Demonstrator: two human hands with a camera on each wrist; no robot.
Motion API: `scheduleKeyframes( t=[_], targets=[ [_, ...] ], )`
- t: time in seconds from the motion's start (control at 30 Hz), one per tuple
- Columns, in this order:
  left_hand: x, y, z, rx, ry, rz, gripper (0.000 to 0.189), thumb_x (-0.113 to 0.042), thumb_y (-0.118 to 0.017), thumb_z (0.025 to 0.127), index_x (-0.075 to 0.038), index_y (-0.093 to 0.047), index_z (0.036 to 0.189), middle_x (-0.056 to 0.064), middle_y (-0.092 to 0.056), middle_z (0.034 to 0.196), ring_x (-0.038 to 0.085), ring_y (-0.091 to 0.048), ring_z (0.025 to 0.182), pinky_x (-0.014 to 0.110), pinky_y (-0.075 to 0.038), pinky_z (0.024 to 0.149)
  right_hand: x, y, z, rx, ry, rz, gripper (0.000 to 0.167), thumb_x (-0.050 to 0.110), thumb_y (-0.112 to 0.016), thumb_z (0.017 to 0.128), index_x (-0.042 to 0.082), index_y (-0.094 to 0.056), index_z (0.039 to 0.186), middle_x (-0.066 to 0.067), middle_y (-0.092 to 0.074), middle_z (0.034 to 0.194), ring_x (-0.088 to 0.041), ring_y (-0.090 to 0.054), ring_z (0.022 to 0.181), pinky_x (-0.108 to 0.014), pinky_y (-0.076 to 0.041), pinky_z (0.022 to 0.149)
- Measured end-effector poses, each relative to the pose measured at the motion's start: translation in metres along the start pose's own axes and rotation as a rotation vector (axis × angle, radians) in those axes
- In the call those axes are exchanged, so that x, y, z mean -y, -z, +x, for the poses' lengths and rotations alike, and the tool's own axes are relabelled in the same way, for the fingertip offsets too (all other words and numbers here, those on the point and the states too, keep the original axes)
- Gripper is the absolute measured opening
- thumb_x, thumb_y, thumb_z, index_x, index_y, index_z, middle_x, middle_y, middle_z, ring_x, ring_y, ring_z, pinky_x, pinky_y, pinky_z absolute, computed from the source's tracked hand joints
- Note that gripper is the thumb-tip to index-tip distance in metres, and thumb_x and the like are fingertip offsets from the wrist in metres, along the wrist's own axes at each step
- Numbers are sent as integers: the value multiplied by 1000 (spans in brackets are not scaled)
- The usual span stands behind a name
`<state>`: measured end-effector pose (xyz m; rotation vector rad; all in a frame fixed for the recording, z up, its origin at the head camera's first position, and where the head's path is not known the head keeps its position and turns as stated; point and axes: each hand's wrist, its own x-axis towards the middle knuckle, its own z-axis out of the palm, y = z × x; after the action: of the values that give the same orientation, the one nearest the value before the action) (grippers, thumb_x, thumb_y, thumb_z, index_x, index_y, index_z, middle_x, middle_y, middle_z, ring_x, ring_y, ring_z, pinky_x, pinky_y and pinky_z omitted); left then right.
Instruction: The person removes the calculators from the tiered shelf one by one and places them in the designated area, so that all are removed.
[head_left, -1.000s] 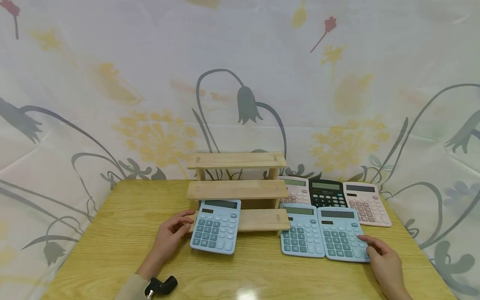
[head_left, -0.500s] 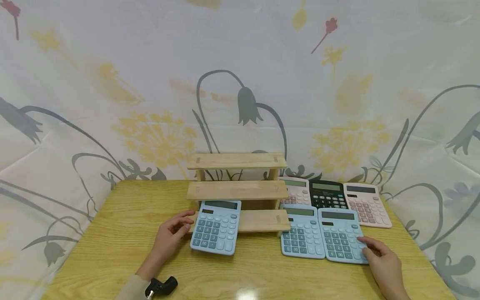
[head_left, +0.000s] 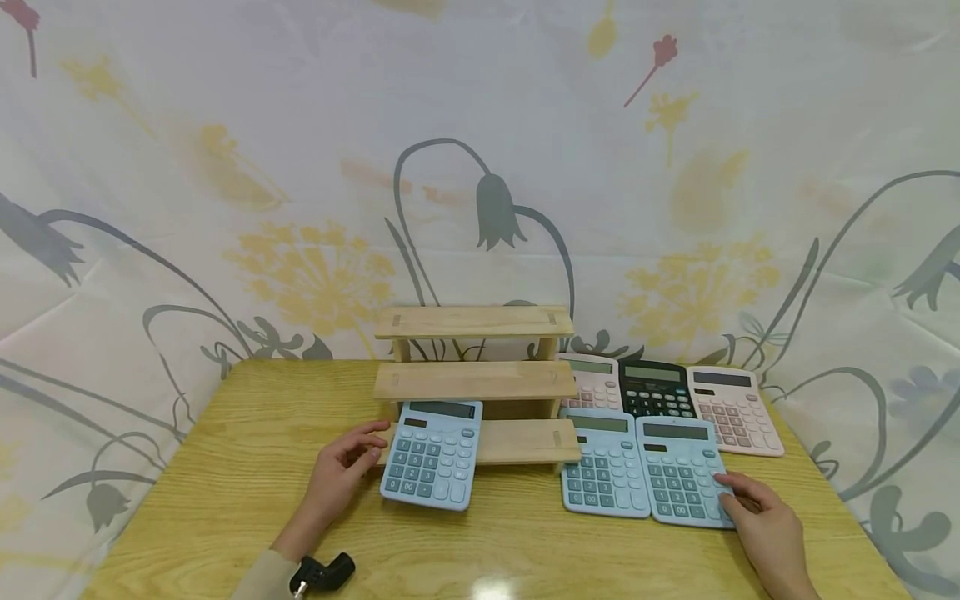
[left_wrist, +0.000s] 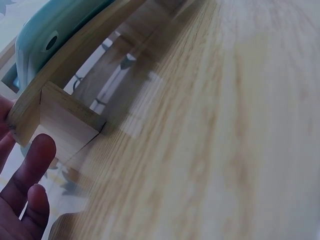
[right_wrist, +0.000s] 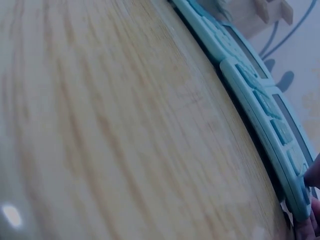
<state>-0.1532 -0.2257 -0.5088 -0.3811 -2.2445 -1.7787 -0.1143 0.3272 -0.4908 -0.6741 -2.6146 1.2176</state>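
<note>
A blue calculator (head_left: pixel 432 454) leans tilted on the left part of the lowest board of a three-step wooden rack (head_left: pixel 517 440). My left hand (head_left: pixel 339 471) is at that board's left end, its fingertips touching the wood beside the calculator. In the left wrist view, two loosely bent fingers (left_wrist: pixel 31 165) hang below the board end, and the calculator's underside (left_wrist: pixel 55 37) shows above it. My right hand (head_left: pixel 768 529) pinches the lower right corner of another blue calculator (head_left: pixel 684 471) lying on the table. In the right wrist view, a fingertip (right_wrist: pixel 313 175) lies over that corner, with others beneath.
Left of that calculator, a third blue one (head_left: pixel 603 462) lies alongside. Behind them are a pink calculator (head_left: pixel 592 379), a black one (head_left: pixel 657 387) and another pink one (head_left: pixel 735 408). A flower-patterned cloth (head_left: pixel 480 125) hangs behind the wooden table (head_left: pixel 225 500).
My right thumb has shifted slightly left along the calculator's corner. My left hand and the calculator on the rack stay where they were.
</note>
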Motion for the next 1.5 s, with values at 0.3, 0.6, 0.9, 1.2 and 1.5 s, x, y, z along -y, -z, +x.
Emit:
scheduleKeyframes(
  t=[0.3, 0.6, 0.9, 1.2, 1.5],
  targets=[
    [1, -1, -1, 3, -10, -8, 12, 4, -62, 95, -2, -72, 98, 19, -64, 127, 7, -61, 109, 20, -51, 71, -1, -1, 2, -11, 6, -5, 30, 5, -63, 93, -5, -68, 121, -22, -55, 137, -8, -55, 106, 1, -37, 70],
    [-1, 1, -1, 8, -5, -6, 11, 3, -61, 95, 0, -71, 99, 19, -64, 127, 10, -63, 104, 22, -52, 69, -1, -2, 0, -11, 4, 11, 32, 6, -61, 93, -5, -67, 122, -20, -55, 138, -30, -54, 122, -1, -39, 71],
    [-2, 3, 0, 16, -28, 6, 11, 4, -61, 95, 1, -71, 100, 20, -63, 129, 12, -63, 103, 22, -52, 69, -1, -1, 1, -37, -32, 75, 32, 10, -62, 96, -3, -66, 124, -17, -57, 137, 5, -51, 105, -2, -40, 74],
    [-3, 1, 1, 23, -9, -5, 11, 2, -62, 96, -1, -72, 100, 17, -64, 129, 11, -63, 104, 21, -52, 70, -3, 1, 2, -30, -97, 84, 34, 16, -57, 99, 0, -65, 128, -10, -59, 137, -8, -53, 119, -3, -40, 75],
    [-4, 1, -1, 10, 12, -6, 12, 2, -62, 96, -2, -72, 100, 18, -64, 129, 7, -61, 108, 21, -51, 71, 5, 11, 5, 57, -143, 89, 40, 24, -50, 104, 3, -60, 136, 0, -63, 131, -26, -43, 133, -9, -39, 79]
  ],
)
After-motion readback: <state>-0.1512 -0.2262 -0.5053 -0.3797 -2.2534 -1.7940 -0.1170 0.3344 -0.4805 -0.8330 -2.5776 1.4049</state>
